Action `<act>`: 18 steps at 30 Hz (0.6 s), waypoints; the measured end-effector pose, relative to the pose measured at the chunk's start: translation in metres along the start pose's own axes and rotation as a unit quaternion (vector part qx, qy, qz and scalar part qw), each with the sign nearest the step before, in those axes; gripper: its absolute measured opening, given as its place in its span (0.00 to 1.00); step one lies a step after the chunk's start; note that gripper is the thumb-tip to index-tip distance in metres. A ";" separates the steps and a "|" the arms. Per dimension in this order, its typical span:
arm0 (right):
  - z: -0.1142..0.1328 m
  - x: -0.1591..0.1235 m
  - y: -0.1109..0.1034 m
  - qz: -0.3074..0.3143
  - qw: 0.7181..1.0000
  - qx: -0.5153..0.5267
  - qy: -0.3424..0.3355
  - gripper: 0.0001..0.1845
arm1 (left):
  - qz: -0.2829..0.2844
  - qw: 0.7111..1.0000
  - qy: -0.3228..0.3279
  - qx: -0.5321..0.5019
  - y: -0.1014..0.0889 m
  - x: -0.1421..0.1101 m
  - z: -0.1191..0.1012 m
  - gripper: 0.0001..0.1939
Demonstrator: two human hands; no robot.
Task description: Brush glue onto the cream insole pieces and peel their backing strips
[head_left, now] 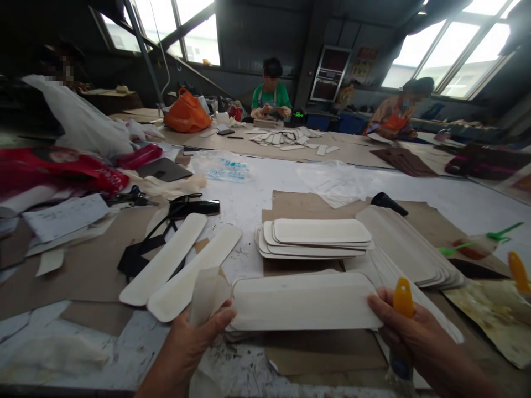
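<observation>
My left hand [194, 334] is closed on the near-white panel [305, 304] at its 9 o'clock end, with a pale, flimsy strip [208, 296] caught in the same grip. My right hand [418, 337] pinches the 3 o'clock end between thumb and fingers, and also holds a yellow-handled tool [403, 298], handle up. The panel lies crosswise in front of me, its long sides facing 12 and 6. Edges of more pieces peek out beneath it at 7 o'clock; I can't tell whether it touches them.

Just past it at 12 o'clock sits a neat stack of panels [315, 237]. At 2 o'clock a fanned pile [404, 243] slants across the bench [269, 177], and at 10 o'clock two loose panels [166, 260] lie side by side, tilted. A stained sheet [493, 318] is at 3 o'clock.

Farther out, a black cylinder [390, 203] rests at 1 o'clock and a clear plastic bag [224, 166] at 11, with an orange bag [188, 112] beyond that. At 12 o'clock a co-worker in green [271, 99] sits behind a scatter of small pale pieces [286, 137]; another in an orange apron [394, 119] is at 1.
</observation>
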State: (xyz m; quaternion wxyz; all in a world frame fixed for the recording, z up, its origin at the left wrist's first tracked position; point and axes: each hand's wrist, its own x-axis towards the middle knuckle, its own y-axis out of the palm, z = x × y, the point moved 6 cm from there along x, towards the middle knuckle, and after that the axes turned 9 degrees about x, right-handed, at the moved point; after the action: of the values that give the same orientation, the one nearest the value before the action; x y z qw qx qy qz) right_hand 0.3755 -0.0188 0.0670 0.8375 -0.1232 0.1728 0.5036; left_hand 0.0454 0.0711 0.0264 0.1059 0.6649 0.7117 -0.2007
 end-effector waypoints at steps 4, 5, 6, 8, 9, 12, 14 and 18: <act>-0.006 -0.010 0.004 0.020 1.000 0.003 0.014 0.25 | -0.004 1.000 -0.004 0.006 0.001 -0.005 0.006 0.21; -0.007 -0.013 0.004 0.023 1.000 -0.003 0.016 0.25 | -0.003 1.000 -0.005 0.004 0.002 -0.006 0.008 0.21; -0.008 -0.015 0.004 0.025 1.000 -0.008 0.017 0.25 | -0.002 1.000 -0.006 -0.001 0.003 -0.007 0.009 0.22; -0.010 -0.018 0.004 0.027 0.999 -0.008 0.014 0.25 | 0.004 1.000 -0.009 -0.016 0.005 -0.011 0.011 0.25; -0.011 -0.019 0.004 0.027 1.000 -0.002 0.011 0.25 | 0.009 1.000 -0.013 -0.026 0.006 -0.013 0.011 0.26; -0.014 -0.022 0.004 0.020 1.000 0.007 0.003 0.25 | 0.024 0.998 -0.040 -0.042 0.007 -0.023 0.010 0.26; -0.017 -0.024 0.006 0.018 1.000 -0.006 0.002 0.26 | 0.030 0.997 -0.057 -0.042 0.007 -0.029 0.009 0.27; -0.022 -0.028 0.010 0.014 0.998 -0.055 -0.017 0.25 | 0.019 0.996 -0.074 -0.043 0.005 -0.038 0.010 0.28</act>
State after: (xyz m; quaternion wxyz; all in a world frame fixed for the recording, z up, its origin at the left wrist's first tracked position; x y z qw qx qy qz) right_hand 0.3511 -0.0452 0.0584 0.8252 -0.1585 0.1321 0.5259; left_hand 0.0524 0.0330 0.0323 0.1910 0.6562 0.6972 -0.2164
